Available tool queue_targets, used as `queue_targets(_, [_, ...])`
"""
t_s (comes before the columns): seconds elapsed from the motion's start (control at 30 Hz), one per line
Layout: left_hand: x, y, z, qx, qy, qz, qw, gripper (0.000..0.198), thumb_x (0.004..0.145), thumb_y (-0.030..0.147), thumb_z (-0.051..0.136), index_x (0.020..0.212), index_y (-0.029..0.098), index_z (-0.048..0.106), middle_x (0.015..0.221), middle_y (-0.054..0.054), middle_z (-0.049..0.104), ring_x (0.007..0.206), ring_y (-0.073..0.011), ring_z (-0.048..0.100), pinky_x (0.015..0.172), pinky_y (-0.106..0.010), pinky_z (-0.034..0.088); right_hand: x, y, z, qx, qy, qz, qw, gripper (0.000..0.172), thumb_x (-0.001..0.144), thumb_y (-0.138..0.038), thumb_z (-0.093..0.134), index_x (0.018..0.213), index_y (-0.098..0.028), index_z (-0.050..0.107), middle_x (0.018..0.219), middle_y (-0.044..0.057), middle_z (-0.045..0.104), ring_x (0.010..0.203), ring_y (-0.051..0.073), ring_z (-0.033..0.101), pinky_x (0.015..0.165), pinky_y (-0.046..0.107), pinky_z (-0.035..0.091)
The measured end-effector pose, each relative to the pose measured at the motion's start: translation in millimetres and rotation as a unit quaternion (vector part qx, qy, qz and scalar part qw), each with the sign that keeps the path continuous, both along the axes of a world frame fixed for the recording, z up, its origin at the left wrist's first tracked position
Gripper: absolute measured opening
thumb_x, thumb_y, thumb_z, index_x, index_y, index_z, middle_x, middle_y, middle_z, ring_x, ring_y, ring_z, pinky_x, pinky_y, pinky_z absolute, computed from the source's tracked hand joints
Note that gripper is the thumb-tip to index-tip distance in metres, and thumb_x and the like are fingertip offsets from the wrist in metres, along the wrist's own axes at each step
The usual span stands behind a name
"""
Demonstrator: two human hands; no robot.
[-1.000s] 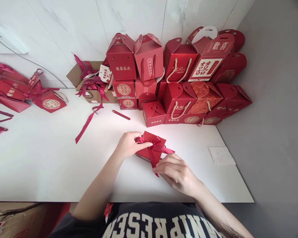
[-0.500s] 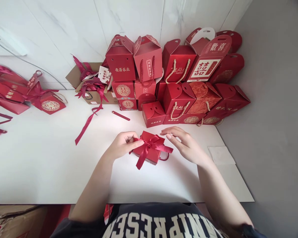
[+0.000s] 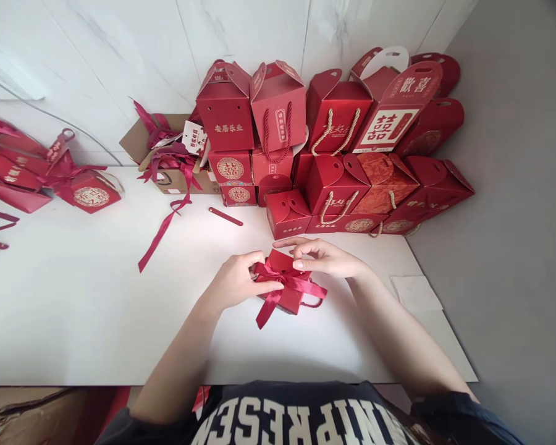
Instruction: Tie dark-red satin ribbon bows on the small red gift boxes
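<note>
On the white table in front of me lies a small red gift box [image 3: 291,304] with a shiny dark-pink ribbon bow [image 3: 301,285] tied across its top. My left hand [image 3: 241,279] is closed at the box's left side, thumb on the bow near its knot and the other fingers partly hidden behind a loop. Above the box's back right part is my right hand [image 3: 322,258], open, one finger stretched along the far edge and others bent. Whether its fingertips touch the box I cannot tell. A red cord handle [image 3: 314,304] sticks out at the box's right.
Stacked red gift boxes [image 3: 338,185] stand behind, against the tiled wall. Left of them is a cardboard box [image 3: 185,180] full of ribbons, one ribbon [image 3: 160,238] trailing onto the table. A thin red strip [image 3: 225,216] lies nearby. Ribboned boxes [image 3: 90,191] stand far left.
My right hand has moved left over the box's back edge. My left hand and the box have shifted slightly right, the left thumb now nearer the knot.
</note>
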State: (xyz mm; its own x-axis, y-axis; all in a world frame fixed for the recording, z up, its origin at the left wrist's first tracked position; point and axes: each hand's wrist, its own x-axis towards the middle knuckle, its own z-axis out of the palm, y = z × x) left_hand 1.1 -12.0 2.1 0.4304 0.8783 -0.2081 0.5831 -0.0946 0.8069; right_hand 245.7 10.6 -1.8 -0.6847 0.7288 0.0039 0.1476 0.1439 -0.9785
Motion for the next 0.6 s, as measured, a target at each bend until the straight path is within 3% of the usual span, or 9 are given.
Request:
queue_targets(0.1, [1.1, -0.2, 1.1, 0.028, -0.003, 0.000, 1.000, 0.038, 0.068, 0.048, 0.076, 0.084, 0.021, 0.054, 0.072, 0.004, 0.052, 0.060, -0.0113, 0.046, 0.057, -0.025, 0.040, -0.9, 5.6, 0.7, 0.006, 0.000, 0.014, 1.000, 0.030, 0.089, -0.043, 0.061, 0.073, -0.018, 0.062, 0.142, 0.010, 0.052, 0.131, 0.026, 0.049, 0.105, 0.046, 0.039])
queue_targets(0.2, [5.2, -1.7, 2.4, 0.126, -0.033, 0.004, 0.991, 0.039, 0.072, 0.036, 0.075, 0.106, 0.026, 0.060, 0.105, -0.003, 0.056, 0.095, -0.0188, 0.057, 0.084, -0.034, 0.048, -2.2, 8.5, 0.5, 0.040, -0.031, 0.019, 0.999, 0.025, 0.086, -0.044, 0.066, 0.079, -0.019, 0.068, 0.142, 0.009, 0.052, 0.133, 0.026, 0.047, 0.110, 0.048, 0.035])
queue_targets(0.3, [11.3, -4.4, -0.3, 0.177, -0.050, 0.020, 0.983, 0.013, 0.081, 0.031, 0.067, 0.092, 0.024, 0.067, 0.128, -0.007, 0.049, 0.127, -0.0249, 0.044, 0.106, -0.041, 0.040, -2.7, 10.1, -0.7, 0.049, -0.039, 0.032, 0.998, 0.026, 0.088, -0.043, 0.063, 0.080, -0.020, 0.070, 0.142, 0.009, 0.053, 0.132, 0.025, 0.049, 0.109, 0.046, 0.037])
queue_targets(0.4, [16.4, -6.7, -5.8, 0.166, -0.046, 0.023, 0.985, 0.010, 0.084, 0.031, 0.064, 0.079, 0.023, 0.068, 0.135, -0.006, 0.047, 0.129, -0.0261, 0.044, 0.109, -0.043, 0.039, -3.5, 11.1, -2.1, 0.050, -0.035, 0.037, 0.997, 0.029, 0.090, -0.042, 0.060, 0.074, -0.019, 0.067, 0.140, 0.008, 0.054, 0.130, 0.024, 0.050, 0.107, 0.043, 0.039])
queue_targets(0.6, [18.0, -4.3, -11.0, 0.145, -0.046, -0.003, 0.988, 0.007, 0.079, 0.028, 0.068, 0.076, 0.022, 0.068, 0.141, -0.005, 0.047, 0.131, -0.0269, 0.045, 0.109, -0.043, 0.041, -4.7, 12.6, -5.6, 0.043, -0.011, 0.038, 0.998, 0.030, 0.090, -0.042, 0.060, 0.072, -0.018, 0.063, 0.135, 0.008, 0.057, 0.130, 0.023, 0.049, 0.106, 0.043, 0.040])
